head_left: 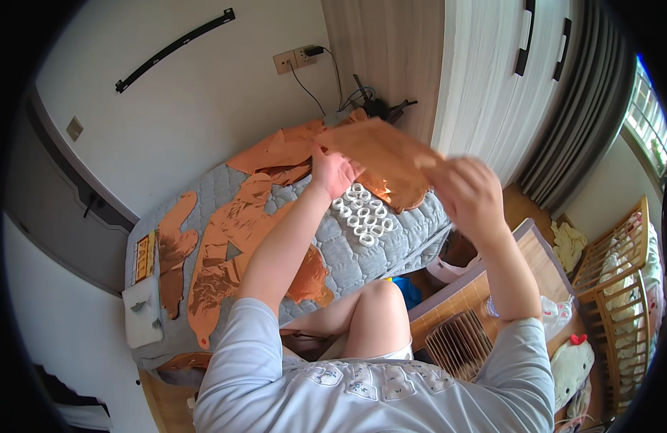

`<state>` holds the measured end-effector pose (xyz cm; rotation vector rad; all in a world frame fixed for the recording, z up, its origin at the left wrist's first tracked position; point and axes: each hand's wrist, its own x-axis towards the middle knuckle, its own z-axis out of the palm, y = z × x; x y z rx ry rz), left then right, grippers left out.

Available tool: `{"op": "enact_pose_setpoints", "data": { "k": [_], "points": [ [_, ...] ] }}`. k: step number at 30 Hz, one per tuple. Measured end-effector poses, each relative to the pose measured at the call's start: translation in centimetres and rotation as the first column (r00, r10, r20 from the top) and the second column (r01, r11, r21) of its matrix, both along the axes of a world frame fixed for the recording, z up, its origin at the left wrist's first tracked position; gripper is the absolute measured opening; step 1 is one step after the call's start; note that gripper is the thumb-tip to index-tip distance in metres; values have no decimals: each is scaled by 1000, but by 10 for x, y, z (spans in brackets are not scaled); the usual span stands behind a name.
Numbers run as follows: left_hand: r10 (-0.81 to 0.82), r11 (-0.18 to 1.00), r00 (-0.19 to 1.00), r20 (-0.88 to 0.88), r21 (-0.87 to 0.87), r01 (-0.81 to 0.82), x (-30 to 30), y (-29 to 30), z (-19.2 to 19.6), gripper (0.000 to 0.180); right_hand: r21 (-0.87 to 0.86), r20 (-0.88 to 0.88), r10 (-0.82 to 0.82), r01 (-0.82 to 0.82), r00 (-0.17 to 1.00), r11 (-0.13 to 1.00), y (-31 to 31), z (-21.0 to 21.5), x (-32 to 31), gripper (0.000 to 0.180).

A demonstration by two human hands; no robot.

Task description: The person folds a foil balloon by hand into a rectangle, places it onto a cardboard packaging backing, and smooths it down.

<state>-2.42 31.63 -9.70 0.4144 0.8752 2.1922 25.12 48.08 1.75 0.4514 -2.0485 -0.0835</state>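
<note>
A flat copper-coloured foil balloon (380,137) is stretched between my two hands above the bed. My left hand (333,173) holds its near left edge, palm partly showing. At its right end my right hand (469,191) grips it with bent fingers, blurred by motion. Below lie several white rings (362,213), like small rolls of ribbon, grouped on the grey quilted mattress (348,263). More flat foil balloons (229,216) are spread to the left of my left forearm, and another foil piece (275,148) lies at the far side.
A slotted brown rack (459,345) stands on a low bamboo-like surface (517,260) at my right. Farther right are a wooden crib (615,289) and a white plush toy (570,372). A white cushion-like item (142,317) lies at the bed's left end. Cables hang from the wall socket (293,59).
</note>
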Motion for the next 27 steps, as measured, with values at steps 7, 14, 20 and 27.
{"op": "enact_pose_setpoints", "data": {
  "k": [7,14,20,27],
  "points": [
    [162,986,985,-65,58,-158,39,-57,40,95,167,201,163,-198,966,966,-36,-49,86,31],
    [102,979,976,-194,-155,-133,74,-186,-10,62,47,278,355,-382,892,923,-89,-120,110,28],
    [322,863,912,-254,-317,-393,128,-283,-18,61,-75,375,530,-545,760,835,-139,-160,95,34],
    [404,488,779,-480,-607,-627,140,-366,-53,52,-287,385,628,-559,676,778,-199,-192,58,35]
  ]
}}
